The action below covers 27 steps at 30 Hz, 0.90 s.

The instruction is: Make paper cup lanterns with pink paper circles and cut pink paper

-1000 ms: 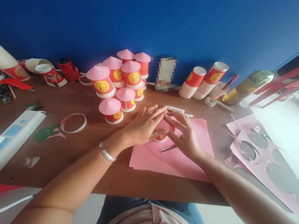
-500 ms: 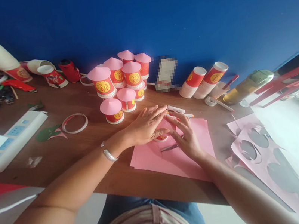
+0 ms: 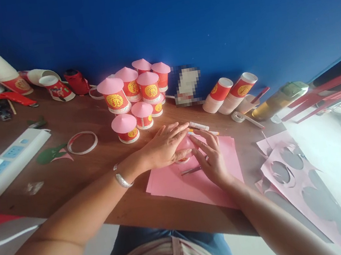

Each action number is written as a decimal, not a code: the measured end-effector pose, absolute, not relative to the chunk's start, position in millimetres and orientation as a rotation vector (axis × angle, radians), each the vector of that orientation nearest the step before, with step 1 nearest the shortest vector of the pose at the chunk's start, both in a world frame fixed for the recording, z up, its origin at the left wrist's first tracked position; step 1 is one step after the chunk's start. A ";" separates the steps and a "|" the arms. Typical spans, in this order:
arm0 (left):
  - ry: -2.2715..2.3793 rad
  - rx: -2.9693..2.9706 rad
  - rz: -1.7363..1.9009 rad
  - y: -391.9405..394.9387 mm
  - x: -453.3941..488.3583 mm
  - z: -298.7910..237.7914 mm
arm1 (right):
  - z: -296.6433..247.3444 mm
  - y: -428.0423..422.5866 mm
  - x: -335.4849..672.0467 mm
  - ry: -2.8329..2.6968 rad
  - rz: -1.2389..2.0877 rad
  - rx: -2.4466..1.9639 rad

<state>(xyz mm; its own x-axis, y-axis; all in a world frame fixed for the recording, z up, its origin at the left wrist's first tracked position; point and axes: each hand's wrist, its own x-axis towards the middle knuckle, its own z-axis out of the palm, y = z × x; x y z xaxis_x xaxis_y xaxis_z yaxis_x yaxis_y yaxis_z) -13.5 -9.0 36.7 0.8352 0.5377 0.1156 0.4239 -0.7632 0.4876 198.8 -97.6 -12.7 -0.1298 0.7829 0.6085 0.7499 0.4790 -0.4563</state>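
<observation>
My left hand [image 3: 166, 145] and my right hand [image 3: 209, 153] close in from two sides around a pink paper cone [image 3: 185, 144]. The cone sits on a low paper cup [image 3: 182, 160], mostly hidden by my fingers. My left fingers lie long over the cone's far side, with the thumb at its near side. Fingertips and thumb of my right hand press on its right side. Under the cup is a stack of pink paper [image 3: 169, 179]. A pair of scissors [image 3: 191, 170] rests on it, partly covered by my right hand.
Several red cups with pink cone roofs [image 3: 124, 124] stand behind my left hand. Stacked paper cups [image 3: 237, 91] lean farther right. A glue stick [image 3: 198, 126], tape roll [image 3: 238, 117] and cut pink sheet [image 3: 290, 175] lie rightward. A power strip [image 3: 11, 163] and paper ring [image 3: 82, 142] are left.
The whole view has shifted slightly, so things appear a little farther left. Both hands stay around the pink cone with almost the same finger placement.
</observation>
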 end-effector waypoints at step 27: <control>0.700 2.608 0.389 -7.9 -15.0 26.0 | -29.4 -102.9 187.1 -2.095 -0.327 -1.310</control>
<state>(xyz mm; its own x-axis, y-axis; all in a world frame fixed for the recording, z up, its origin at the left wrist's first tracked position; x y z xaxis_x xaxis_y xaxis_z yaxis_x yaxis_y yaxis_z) -15.0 -7.9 26.0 0.8350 0.5271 0.1581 0.4124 -0.7895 0.4545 187.1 -102.9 -29.4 -0.3001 0.7145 0.6320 0.8731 0.4726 -0.1197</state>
